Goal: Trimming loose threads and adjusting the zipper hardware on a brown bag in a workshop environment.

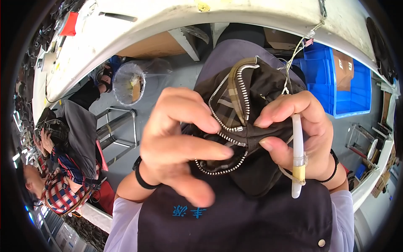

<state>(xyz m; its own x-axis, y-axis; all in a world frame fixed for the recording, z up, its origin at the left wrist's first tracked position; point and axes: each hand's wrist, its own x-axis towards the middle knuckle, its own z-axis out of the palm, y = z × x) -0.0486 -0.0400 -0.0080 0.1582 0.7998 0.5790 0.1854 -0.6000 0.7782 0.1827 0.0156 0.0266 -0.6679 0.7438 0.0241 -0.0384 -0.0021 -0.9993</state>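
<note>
My right hand point(310, 132) pinches a fold of a dark brown fabric piece point(270, 132) between thumb and fingertips. A white pen-like tool point(297, 141) with a yellowish band and a loop of string rests against that hand's fingers; its tip cannot be told. Over the left side of the fabric hovers my left hand point(176, 138), fingers apart, slightly blurred and gripping nothing. One fingertip is close to, perhaps touching, a silver metal zipper point(231, 141). Unzipped edges curve around a plaid lining point(228, 108). The fabric lies over my lap and dark apron point(233, 217).
A white worktable point(163, 19) edges the far side, carrying a dark-handled tool point(118, 16). From it a knotted cord point(296, 52) hangs to the fabric. Blue crates point(349, 100) stand right; a bag-lined bin point(118, 85) and metal-framed stool point(121, 126) are left, near a seated co-worker point(67, 192).
</note>
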